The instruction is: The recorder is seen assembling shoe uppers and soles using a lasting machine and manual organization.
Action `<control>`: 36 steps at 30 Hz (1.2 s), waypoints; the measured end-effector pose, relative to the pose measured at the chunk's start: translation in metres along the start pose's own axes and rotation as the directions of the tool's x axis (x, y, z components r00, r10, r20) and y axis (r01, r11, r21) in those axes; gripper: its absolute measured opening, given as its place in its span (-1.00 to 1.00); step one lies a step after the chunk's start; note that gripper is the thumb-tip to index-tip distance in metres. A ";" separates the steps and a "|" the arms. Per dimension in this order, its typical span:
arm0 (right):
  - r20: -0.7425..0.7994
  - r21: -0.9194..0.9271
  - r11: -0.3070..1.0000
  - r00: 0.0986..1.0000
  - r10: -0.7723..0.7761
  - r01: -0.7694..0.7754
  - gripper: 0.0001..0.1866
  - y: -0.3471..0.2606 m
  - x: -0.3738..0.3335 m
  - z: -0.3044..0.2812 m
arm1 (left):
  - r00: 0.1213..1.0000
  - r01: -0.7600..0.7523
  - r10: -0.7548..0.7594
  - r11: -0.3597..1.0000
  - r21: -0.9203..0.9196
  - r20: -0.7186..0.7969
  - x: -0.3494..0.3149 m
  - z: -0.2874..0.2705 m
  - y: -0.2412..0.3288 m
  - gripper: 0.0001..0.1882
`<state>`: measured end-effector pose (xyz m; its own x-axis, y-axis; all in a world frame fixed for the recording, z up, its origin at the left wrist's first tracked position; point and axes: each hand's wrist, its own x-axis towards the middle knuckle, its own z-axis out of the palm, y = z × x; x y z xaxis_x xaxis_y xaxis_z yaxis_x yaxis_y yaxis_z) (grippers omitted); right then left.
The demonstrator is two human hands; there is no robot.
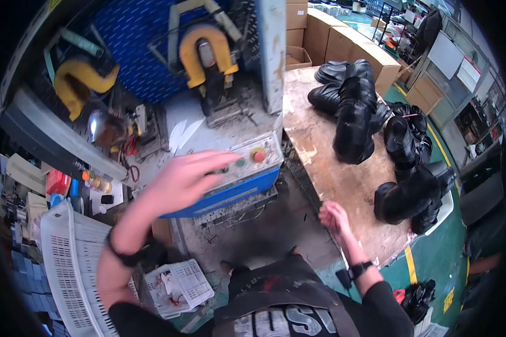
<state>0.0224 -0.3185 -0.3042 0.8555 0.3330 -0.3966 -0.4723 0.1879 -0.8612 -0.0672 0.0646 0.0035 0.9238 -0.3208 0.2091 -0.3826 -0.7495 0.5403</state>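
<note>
My left hand [188, 178] reaches over the control panel of a machine, fingers stretched out and holding nothing. Its fingertips are close to a green button [240, 163]; contact with it cannot be made out. Right of that sits a red button [258, 155]. My right hand [334, 217] hangs by the left edge of a wooden table [315, 151], its fingers curled in, with nothing visible in them. Several shiny black boots [355, 112] lie in a heap on the table. Inside the machine stands a yellow U-shaped pad [203, 51] on a metal mount.
A second yellow U-shaped pad [81, 84] is at the machine's left. Red-handled scissors [134, 173] and a small bottle [98, 182] lie below it. White plastic baskets [67, 264] stand at left, with another white basket [194, 283] on the floor. Cardboard boxes [343, 45] stand behind the table.
</note>
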 end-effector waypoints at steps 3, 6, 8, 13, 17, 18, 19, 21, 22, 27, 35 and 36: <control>0.347 -0.830 -0.046 0.449 -0.823 0.557 -0.67 -0.052 0.074 0.055 | 0.900 0.376 -0.389 0.921 -0.102 -0.198 -0.154 -0.088 -0.019 -0.65; 0.680 -0.728 -0.620 0.421 -0.600 0.292 -0.48 -0.193 0.131 0.146 | 0.580 0.646 -0.687 0.715 -0.266 -0.437 -0.272 -0.131 -0.025 -0.70; 0.585 -0.706 -0.704 0.622 -0.520 0.076 -0.45 -0.230 0.192 0.130 | 0.435 0.698 -0.753 0.629 -0.344 -0.494 -0.312 -0.144 -0.026 -0.70; 0.043 -0.921 -0.373 0.920 -0.389 -0.115 -0.08 -0.174 0.258 0.089 | 0.206 0.773 -0.805 0.483 -0.412 -0.556 -0.345 -0.116 0.007 -0.67; 0.179 -0.852 -0.524 0.937 -0.301 -0.006 -0.12 -0.119 0.296 0.080 | 0.172 0.752 -0.831 0.458 -0.474 -0.529 -0.281 -0.071 0.004 -0.65; 0.180 -0.837 -0.548 0.947 -0.268 0.004 -0.14 -0.111 0.303 0.081 | 0.187 0.753 -0.830 0.465 -0.466 -0.526 -0.259 -0.063 0.002 -0.65; 0.191 -0.853 -0.522 0.942 -0.275 0.021 -0.18 -0.102 0.314 0.080 | 0.204 0.739 -0.884 0.421 -0.526 -0.421 -0.235 -0.055 0.001 -0.67; 0.109 -0.835 -0.549 0.974 -0.200 -0.019 -0.29 -0.092 0.332 0.078 | 0.236 0.742 -0.924 0.371 -0.559 -0.300 -0.199 -0.042 -0.003 -0.67; 0.029 -0.811 -0.583 0.993 -0.111 -0.042 -0.33 -0.096 0.338 0.082 | 0.268 0.746 -0.924 0.379 -0.548 -0.275 -0.186 -0.031 -0.007 -0.68; 0.186 -0.874 -0.485 0.943 -0.277 0.030 -0.36 -0.091 0.338 0.061 | 0.331 0.754 -0.926 0.376 -0.539 -0.183 -0.136 -0.007 -0.013 -0.71; 0.361 -0.866 -0.486 0.818 -0.448 0.116 -0.42 -0.088 0.313 0.070 | 0.314 0.769 -0.818 0.517 -0.376 -0.481 -0.218 -0.033 -0.008 -0.69; 0.416 -0.864 -0.470 0.780 -0.467 0.180 -0.46 -0.083 0.304 0.080 | 0.241 0.814 -0.819 0.463 -0.352 -0.520 -0.246 -0.042 0.001 -0.70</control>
<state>0.3045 -0.1585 -0.3279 0.7996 0.5569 0.2250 0.5594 -0.8268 0.0584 -0.2946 0.1671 -0.0132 0.5450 0.8378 0.0321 0.5803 -0.4045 0.7068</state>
